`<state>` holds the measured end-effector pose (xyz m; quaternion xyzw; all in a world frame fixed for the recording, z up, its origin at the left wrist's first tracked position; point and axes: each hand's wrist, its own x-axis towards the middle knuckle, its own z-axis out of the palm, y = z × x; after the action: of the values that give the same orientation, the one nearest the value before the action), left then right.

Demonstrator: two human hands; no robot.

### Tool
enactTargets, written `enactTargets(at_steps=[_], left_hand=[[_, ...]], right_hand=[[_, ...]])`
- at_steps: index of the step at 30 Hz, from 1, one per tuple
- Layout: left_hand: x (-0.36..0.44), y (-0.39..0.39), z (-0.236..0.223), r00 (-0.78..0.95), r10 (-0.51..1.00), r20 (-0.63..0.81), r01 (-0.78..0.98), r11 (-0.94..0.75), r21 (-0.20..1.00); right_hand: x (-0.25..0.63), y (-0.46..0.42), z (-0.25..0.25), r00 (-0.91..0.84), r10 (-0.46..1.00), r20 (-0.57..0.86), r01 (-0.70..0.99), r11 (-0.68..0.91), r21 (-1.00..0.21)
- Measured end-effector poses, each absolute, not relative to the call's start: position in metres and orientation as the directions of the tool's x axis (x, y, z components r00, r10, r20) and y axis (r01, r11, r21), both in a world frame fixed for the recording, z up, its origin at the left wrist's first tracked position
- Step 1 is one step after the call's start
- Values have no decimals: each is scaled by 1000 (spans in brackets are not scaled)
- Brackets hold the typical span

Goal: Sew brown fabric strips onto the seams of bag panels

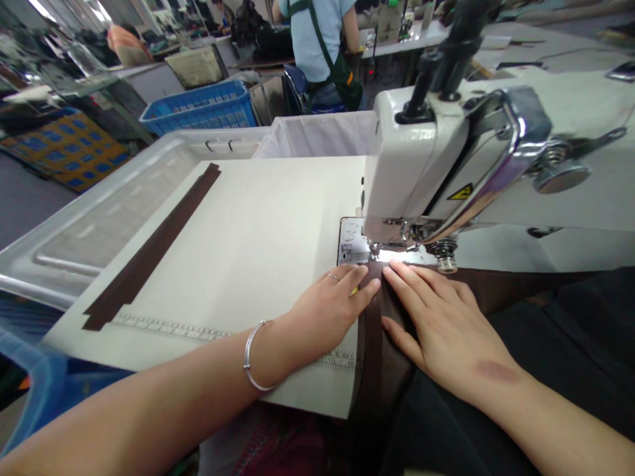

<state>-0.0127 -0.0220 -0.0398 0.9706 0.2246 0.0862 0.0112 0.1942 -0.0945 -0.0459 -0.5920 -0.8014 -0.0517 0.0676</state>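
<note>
Dark brown fabric [397,357] runs under the needle area of a white sewing machine [411,178] and hangs over the table's front edge. My left hand [327,311], wearing a bangle and a ring, has its bent fingers and thumb closed at the fabric's left edge, close to the presser foot [376,251]. Something small and yellow [354,291] shows between those fingers; I cannot make out what it is. Flat on the fabric, just right of the needle, lies my right hand [441,317] with fingers stretched out. Its fingertips are near the metal needle plate [352,241].
Several dark brown strips [153,244] lie stacked on the left of the white tabletop [268,225]. A measuring tape [173,325] runs along its front. Beyond are a clear plastic bin [124,198], a blue basket [203,106] and a seated person [317,46].
</note>
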Motion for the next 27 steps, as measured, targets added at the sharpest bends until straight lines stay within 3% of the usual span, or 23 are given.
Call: enactTargets(at_steps=[27], left_hand=[[-2,-8,-49,871,432,235,424,-902,84]], right_hand=[[201,-88,-47,-277,945,174,961,273,46]])
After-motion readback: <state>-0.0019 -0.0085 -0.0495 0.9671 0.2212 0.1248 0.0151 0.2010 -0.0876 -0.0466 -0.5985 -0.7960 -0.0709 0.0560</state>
